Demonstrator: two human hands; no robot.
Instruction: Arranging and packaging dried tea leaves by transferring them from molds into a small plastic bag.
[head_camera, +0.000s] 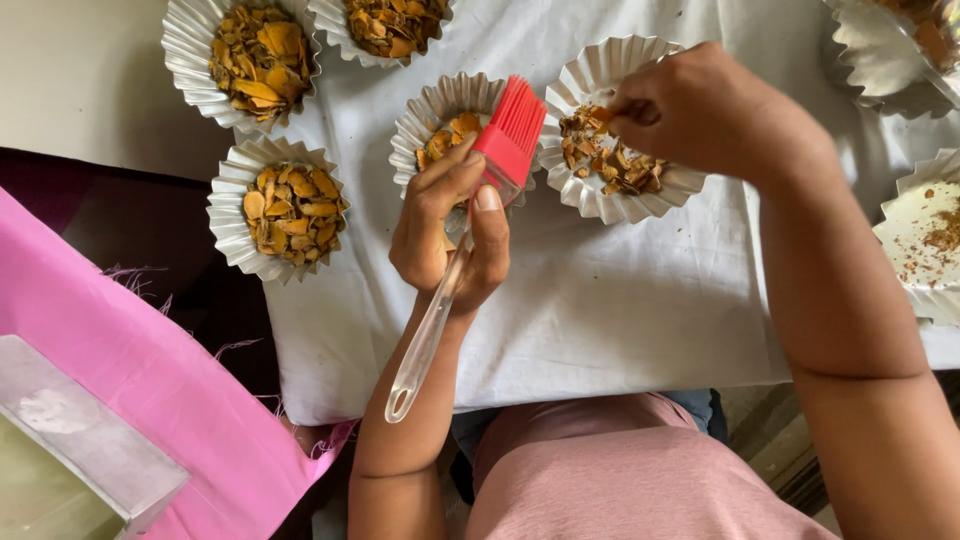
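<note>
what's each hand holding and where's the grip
Left hand grips the red silicone brush at the top of its clear handle, below the bristles. Right hand pinches dried chips.

Soft, even daylight, sharp focus, faint shadows, no glare.

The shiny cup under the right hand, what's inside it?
The foil cup holds brown-orange dried chips. The right hand covers its upper right part, so what lies there is hidden.

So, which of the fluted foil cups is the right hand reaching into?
The fluted silver foil cup just right of the red silicone brush. The right hand pinches brown chips over it; the other filled cups lie further left, untouched.
</note>
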